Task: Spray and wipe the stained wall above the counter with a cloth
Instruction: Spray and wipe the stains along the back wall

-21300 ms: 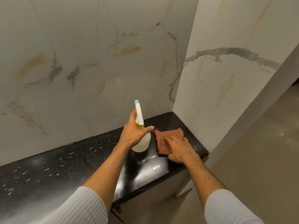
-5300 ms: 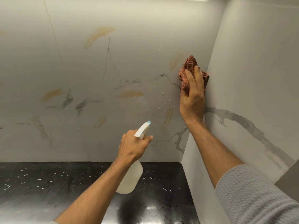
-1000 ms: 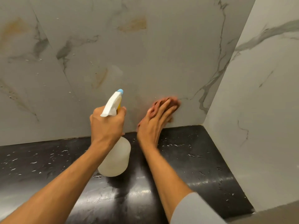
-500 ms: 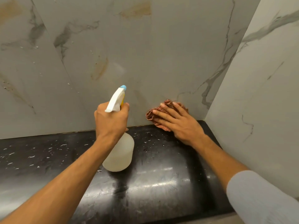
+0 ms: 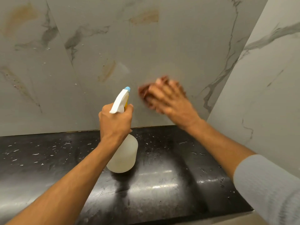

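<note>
My left hand grips the neck of a translucent white spray bottle with a blue-tipped nozzle aimed at the wall; its base hovers just above the counter. My right hand, blurred by motion, presses a reddish-brown cloth flat against the grey marble wall, low down and just right of the nozzle. Orange-brown stains mark the wall: one above the bottle, one higher up, one at the top left. Small droplets speckle the wall.
The black glossy counter runs below the wall, wet with scattered drops. A second marble wall closes the corner on the right. The counter's front edge lies at the bottom right.
In the last half second my right hand with the cloth has slid up the wall from the counter line. The left hand keeps hold of the spray bottle, almost still.
</note>
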